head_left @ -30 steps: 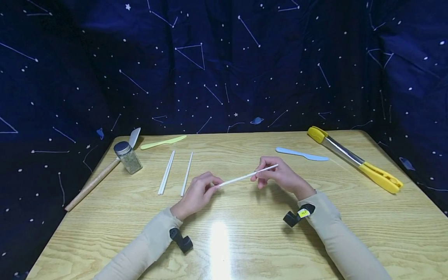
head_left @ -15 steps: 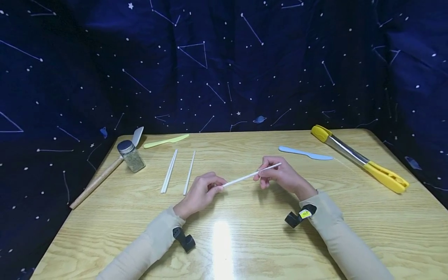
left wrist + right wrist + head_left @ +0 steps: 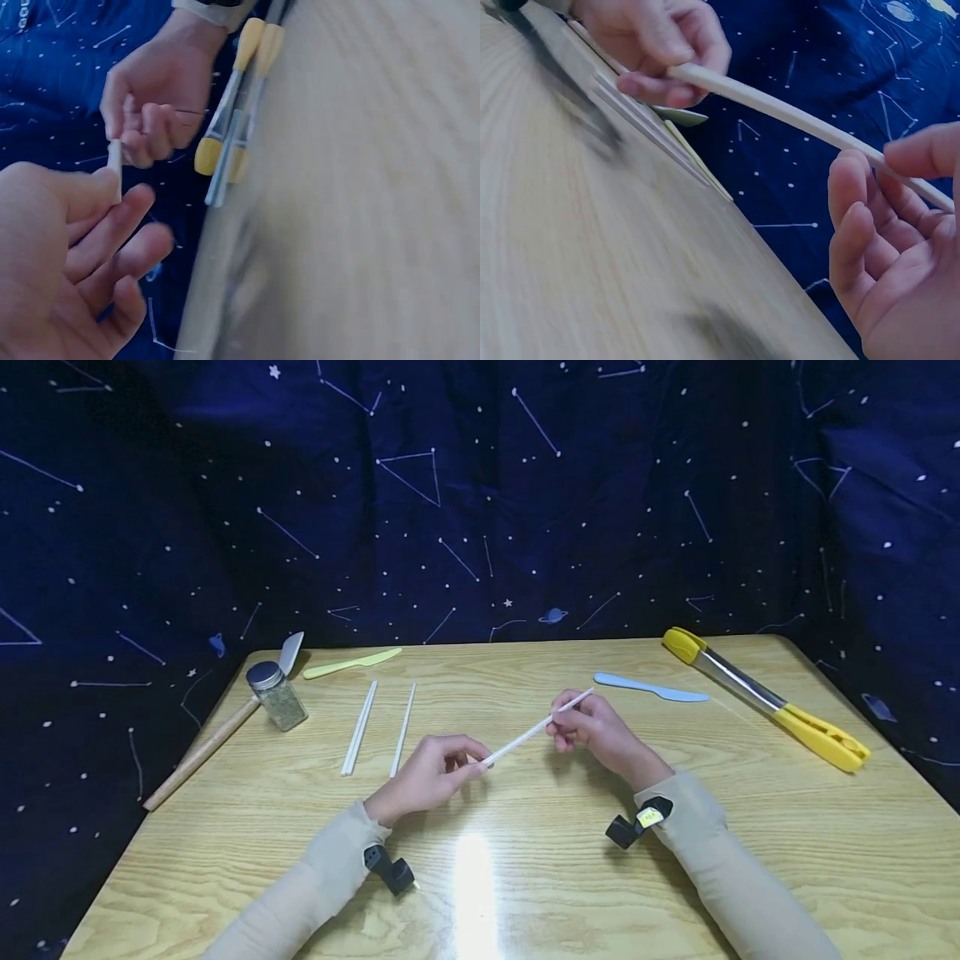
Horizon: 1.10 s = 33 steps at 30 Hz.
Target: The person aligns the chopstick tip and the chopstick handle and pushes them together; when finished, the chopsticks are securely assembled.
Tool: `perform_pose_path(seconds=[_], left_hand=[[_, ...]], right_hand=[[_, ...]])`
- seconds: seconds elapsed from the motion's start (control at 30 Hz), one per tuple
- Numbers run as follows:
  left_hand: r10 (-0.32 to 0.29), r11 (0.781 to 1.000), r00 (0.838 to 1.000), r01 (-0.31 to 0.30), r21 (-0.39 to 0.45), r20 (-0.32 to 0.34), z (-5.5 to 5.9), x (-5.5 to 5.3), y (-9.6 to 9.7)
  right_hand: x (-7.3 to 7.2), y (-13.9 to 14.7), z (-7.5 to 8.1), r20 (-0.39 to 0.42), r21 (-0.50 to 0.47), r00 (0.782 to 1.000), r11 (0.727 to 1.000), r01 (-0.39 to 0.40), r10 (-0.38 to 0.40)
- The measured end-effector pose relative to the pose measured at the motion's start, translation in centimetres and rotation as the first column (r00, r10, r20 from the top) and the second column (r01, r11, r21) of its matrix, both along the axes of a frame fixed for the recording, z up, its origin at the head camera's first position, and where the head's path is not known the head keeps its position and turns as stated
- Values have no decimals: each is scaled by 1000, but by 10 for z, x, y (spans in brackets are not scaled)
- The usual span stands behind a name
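Note:
A white chopstick (image 3: 521, 739) is held above the table between both hands, slanting up to the right in the head view. My left hand (image 3: 435, 772) pinches its near-left end between thumb and fingertips. Toward the other end, my right hand (image 3: 600, 735) grips it with thumb and fingers, and a short tip sticks out past them. The right wrist view shows the chopstick (image 3: 780, 111) running from hand to hand. Left of the hands, a pair of white chopsticks (image 3: 359, 728) lies side by side, with a single chopstick (image 3: 403, 729) a little apart from it.
On the wooden table (image 3: 555, 893) a glass spice jar (image 3: 277, 696) stands beside a wooden-handled spatula (image 3: 202, 753) at left. A yellow-green knife (image 3: 352, 663) lies at the back, a blue knife (image 3: 649, 687) behind my right hand, and yellow-ended tongs (image 3: 765, 699) at right.
The held chopstick has tilted more steeply, its right end rising. My left hand has shifted slightly right and toward me. Both hands keep hold of it.

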State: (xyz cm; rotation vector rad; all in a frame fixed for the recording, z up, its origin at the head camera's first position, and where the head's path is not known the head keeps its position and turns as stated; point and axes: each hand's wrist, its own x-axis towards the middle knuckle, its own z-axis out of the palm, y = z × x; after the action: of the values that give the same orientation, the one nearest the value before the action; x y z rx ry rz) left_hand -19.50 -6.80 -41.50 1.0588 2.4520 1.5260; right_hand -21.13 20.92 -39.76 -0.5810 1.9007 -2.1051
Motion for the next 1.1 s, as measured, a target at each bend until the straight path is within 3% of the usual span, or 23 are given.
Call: perform_pose_path(seconds=[0.1, 0.2, 0.37, 0.47, 0.57, 0.67, 0.83, 1.1], left_hand=[[-52, 998, 995, 50, 29, 87, 5, 0, -1], [-144, 988, 978, 133, 81, 150, 6, 1, 0], [-302, 948, 935, 274, 162, 187, 4, 5, 7], [-338, 936, 920, 308, 169, 196, 4, 8, 11], [-357, 932, 916, 335, 137, 184, 5, 11, 14], [-373, 927, 915, 360, 103, 156, 4, 14, 15], [-367, 930, 924, 360, 74, 108, 2, 14, 16], [-247, 969, 968, 246, -21, -42, 1, 12, 12]], right_hand=[[0, -5, -3, 9, 8, 1000, 1000, -23, 23], [2, -8, -5, 23, 3, 998, 998, -64, 64], [7, -11, -5, 20, 32, 990, 989, -141, 141], [10, -13, -5, 12, 63, 981, 979, -195, 194], [13, -17, -6, 24, 89, 967, 962, -256, 255], [15, -20, -6, 40, 122, 958, 950, -287, 284], [16, -21, -5, 51, 223, 966, 940, -258, 253], [13, -17, -2, 16, 295, 977, 933, -208, 213]])
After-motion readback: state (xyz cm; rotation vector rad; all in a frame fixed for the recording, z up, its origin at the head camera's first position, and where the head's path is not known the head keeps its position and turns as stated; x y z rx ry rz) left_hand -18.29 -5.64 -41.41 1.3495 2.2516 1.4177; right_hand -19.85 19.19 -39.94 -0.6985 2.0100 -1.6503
